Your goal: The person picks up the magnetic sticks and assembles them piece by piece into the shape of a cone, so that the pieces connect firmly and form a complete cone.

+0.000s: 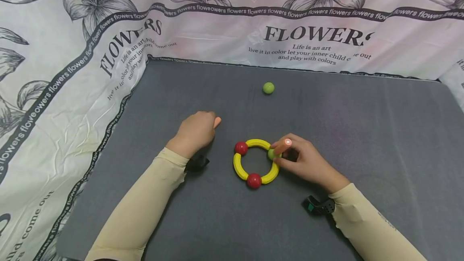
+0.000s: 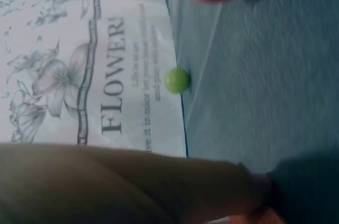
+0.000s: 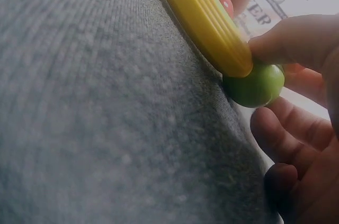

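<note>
Here the right hand (image 1: pixel 308 162) pinched a small green ball (image 3: pixel 254 85) and an orange stick (image 1: pixel 282 147) at the yellow ribbed plastic ring (image 1: pixel 255 166) lying flat on the grey felt surface (image 1: pixel 362 140), while the left hand (image 1: pixel 195 130) rested nearby, fingers curled around an orange piece (image 1: pixel 216 122).

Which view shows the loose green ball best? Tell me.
Head view: the loose green ball lies whole on the gray mat, apart from both hands. The left wrist view also shows it, small, at the mat's edge. The right wrist view misses it.
</note>
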{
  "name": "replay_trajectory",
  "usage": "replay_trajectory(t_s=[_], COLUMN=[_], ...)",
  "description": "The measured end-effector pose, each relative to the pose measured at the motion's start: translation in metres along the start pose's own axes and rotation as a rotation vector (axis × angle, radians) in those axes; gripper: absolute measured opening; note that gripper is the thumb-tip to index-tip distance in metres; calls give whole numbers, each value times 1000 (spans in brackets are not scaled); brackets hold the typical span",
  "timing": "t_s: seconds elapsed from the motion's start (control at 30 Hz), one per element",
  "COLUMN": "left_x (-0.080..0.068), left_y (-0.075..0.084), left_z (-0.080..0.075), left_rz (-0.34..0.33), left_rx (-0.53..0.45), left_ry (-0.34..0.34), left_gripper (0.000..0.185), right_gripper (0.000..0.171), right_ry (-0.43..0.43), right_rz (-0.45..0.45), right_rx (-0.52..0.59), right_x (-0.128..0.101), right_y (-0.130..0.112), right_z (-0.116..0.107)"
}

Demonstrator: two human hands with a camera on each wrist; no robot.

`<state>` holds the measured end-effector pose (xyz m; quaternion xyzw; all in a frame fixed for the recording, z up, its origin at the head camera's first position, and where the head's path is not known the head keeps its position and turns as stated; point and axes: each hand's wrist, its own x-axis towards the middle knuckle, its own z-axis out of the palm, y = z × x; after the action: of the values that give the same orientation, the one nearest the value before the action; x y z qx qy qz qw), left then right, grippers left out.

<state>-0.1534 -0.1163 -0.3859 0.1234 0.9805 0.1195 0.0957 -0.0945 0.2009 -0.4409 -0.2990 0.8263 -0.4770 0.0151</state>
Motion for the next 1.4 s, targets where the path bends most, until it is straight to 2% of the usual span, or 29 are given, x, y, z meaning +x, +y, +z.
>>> replay_trajectory(t_s=[0.2, 0.43, 0.53, 0.6, 0.7, 0.8, 1.0, 1.1, 1.2, 1.4], left_x=[-4, -14, -18, -19, -16, -11, -8, -9, -10, -6], left_y=[11, 19, 23, 24, 23, 21, 18, 19, 22, 24], left_z=[0, -12, -17, -19, -16, -9, 3, 7, 9, 13], left_rz=[97, 334, 405, 427, 432, 417, 301, 247, 220, 189], left_rx=[-182, -512, -584, -606, -582, -513, -338, -302, -294, -363], left_ry=[-111, -89, -95, -121, -185, -270, -379, -417, -425, -396], left_gripper=[21, 11, 9, 9, 10, 10, 25, 37, 43, 44], right_gripper=[27, 24, 25, 25, 25, 25, 27, 29, 31, 32], right_ry=[5, 13, 15, 15, 12, 8, 7, 6, 4, -12], right_rz=[-3, 6, 3, 3, 0, 4, 38, 48, 51, 25], right_rx=[9, 6, 5, 7, 8, 12, 7, 0, -5, -40], right_x=[0, 0, 1, 2, 2, 1, 1, 0, 0, 1], right_y=[2, 1, 0, 0, 1, 0, -1, 0, 0, 0], right_z=[1, 0, 0, -1, -1, 0, 0, 0, 0, 1])
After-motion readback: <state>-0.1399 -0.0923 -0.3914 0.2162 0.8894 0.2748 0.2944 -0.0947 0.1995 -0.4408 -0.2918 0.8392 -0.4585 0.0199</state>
